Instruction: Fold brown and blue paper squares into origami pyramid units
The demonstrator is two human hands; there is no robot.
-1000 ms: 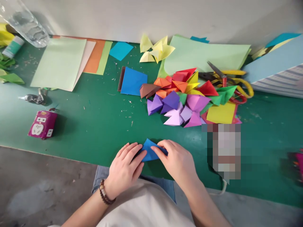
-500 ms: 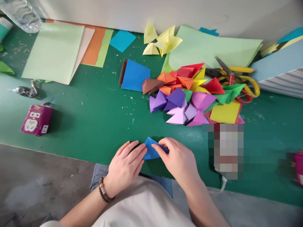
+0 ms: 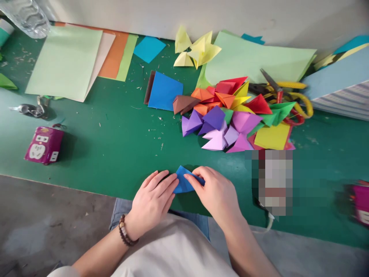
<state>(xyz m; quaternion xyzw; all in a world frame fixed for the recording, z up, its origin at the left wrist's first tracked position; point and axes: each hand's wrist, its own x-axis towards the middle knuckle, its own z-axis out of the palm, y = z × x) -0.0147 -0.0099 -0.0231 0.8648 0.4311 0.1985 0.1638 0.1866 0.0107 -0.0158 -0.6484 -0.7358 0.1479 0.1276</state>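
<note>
A folded piece of blue paper (image 3: pixel 183 181) lies at the front of the green table, between my hands. My left hand (image 3: pixel 154 196) rests palm down with its fingers stretched out, the fingertips on the paper's left part. With thumb and fingers, my right hand (image 3: pixel 215 190) pinches the paper's right side. Part of the sheet is hidden under the hands. Beyond them sits a pile of folded paper pieces in several colours, among them a purple piece (image 3: pixel 213 120), a brown piece (image 3: pixel 184 104) and a pink piece (image 3: pixel 246 122).
Blue square sheets (image 3: pixel 165 91) lie left of the pile. Scissors (image 3: pixel 278 90) and a yellow square (image 3: pixel 272 136) are to its right. Pale green sheets (image 3: pixel 65 61) lie at back left. A purple power socket (image 3: pixel 44 145) stands at left; a blurred-out object (image 3: pixel 278 181) lies at right.
Both hands stay in nearly the same pose on the blue paper. The whole view has shifted very slightly; nothing has been taken hold of or let go.
</note>
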